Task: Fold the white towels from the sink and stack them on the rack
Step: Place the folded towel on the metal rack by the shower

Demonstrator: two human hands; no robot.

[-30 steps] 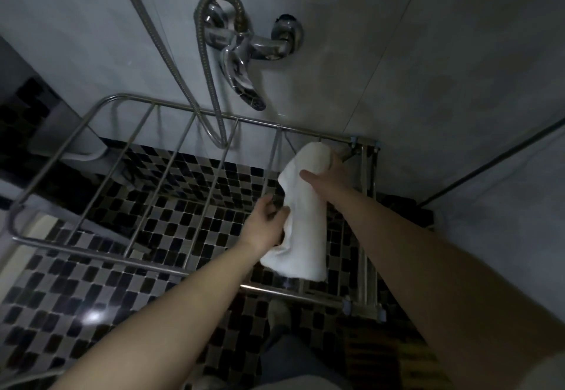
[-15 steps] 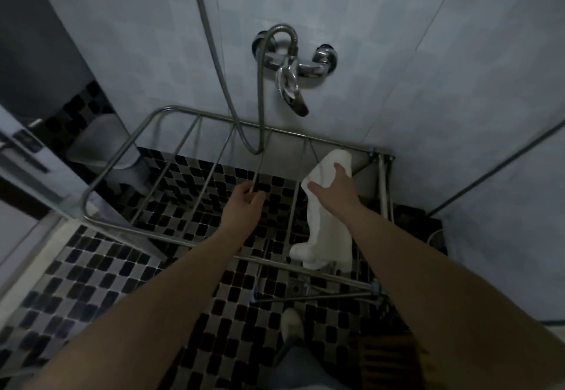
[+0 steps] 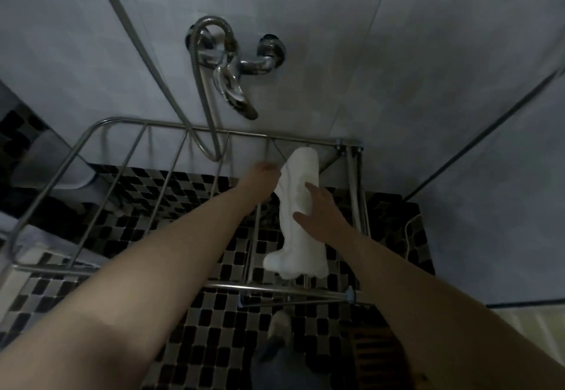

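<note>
Lying lengthwise across the bars at the right end of the metal rack, the folded white towel is stretching from the far rail beside the wall to just short of the near rail, its near end bulging a little. The right hand is resting flat on the middle of the towel, palm down, with its fingers straight and spread and the thumb pointing out to the left; it is curling round nothing. The left hand is reaching in from the left and meeting the towel's left edge near its far end, but it is showing only as a blur and its fingers are hiding behind the back of the hand, so whether it is pinching the cloth or merely touching it cannot be told. Above the rack a chrome tap is projecting from the pale wall, and a metal shower hose is looping down from it to hang just over the far rail. Under the rack a floor of small black and pale tiles is showing, and a foot is standing on it just below the near rail.
</note>
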